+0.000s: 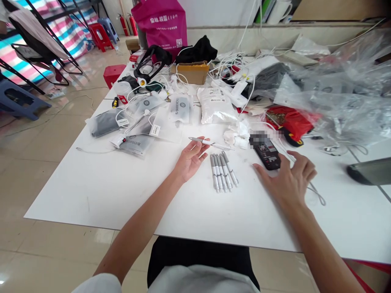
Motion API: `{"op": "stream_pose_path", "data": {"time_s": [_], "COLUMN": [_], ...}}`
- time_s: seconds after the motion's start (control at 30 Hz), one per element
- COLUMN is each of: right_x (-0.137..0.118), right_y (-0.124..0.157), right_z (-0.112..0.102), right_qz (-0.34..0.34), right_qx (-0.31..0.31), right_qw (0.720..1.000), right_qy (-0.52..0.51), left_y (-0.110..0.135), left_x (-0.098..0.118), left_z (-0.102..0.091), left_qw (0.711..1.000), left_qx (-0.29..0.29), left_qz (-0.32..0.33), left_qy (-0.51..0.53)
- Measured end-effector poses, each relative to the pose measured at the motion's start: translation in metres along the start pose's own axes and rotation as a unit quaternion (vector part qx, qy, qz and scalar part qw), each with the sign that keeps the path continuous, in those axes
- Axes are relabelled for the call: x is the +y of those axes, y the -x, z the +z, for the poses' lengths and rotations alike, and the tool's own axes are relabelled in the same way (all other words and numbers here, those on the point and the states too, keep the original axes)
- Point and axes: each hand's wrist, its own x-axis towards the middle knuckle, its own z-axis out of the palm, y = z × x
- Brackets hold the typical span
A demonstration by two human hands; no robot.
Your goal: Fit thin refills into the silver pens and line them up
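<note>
My left hand (192, 159) rests above the white table (91, 183), with a slim silver stylus pen (210, 143) lying across its fingertips and pinched there. Just below it, several matching silver pens (223, 172) lie side by side on the tabletop. My right hand (288, 181) is spread open to the right of them. Its fingertips are at the lower edge of a black remote-like device (266, 152), and its top end is covered by a pixelated blur. A thin white cable (314, 192) runs under that hand.
Sealed grey and white packets (180, 109) and a crumpled tissue (236, 135) lie beyond the pens. Tangled white cables, a cardboard box (192, 73), a red bag (290, 122) and clear plastic sheeting (342, 93) crowd the far side. A dark tablet (371, 171) sits at the right.
</note>
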Motion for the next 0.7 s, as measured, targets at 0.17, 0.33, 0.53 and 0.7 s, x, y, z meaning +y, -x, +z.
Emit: {"op": "stream_pose_path", "data": {"time_s": [0.17, 0.33, 0.53, 0.7], "right_x": [0.0055, 0.0063, 0.0084, 0.0075], "right_y": [0.0033, 0.0023, 0.0027, 0.0043], "right_z": [0.0035, 0.0042, 0.0046, 0.0014], "right_qz": [0.051, 0.062, 0.06, 0.046], "right_qx": [-0.002, -0.013, -0.014, 0.001], "right_qw": [0.999, 0.998, 0.998, 0.999], "right_qy": [-0.007, -0.025, -0.034, -0.028], "left_y": [0.0005, 0.0004, 0.0012, 0.0022], "left_x": [0.0007, 0.0024, 0.0008, 0.0019], "left_z": [0.0012, 0.0015, 0.0025, 0.0032], "left_qw": [1.0, 1.0, 1.0, 0.999], "left_qx": [0.009, 0.007, 0.003, -0.011], "left_qz": [-0.005, -0.003, -0.012, -0.008], "left_qy": [-0.007, -0.011, -0.016, -0.033]}}
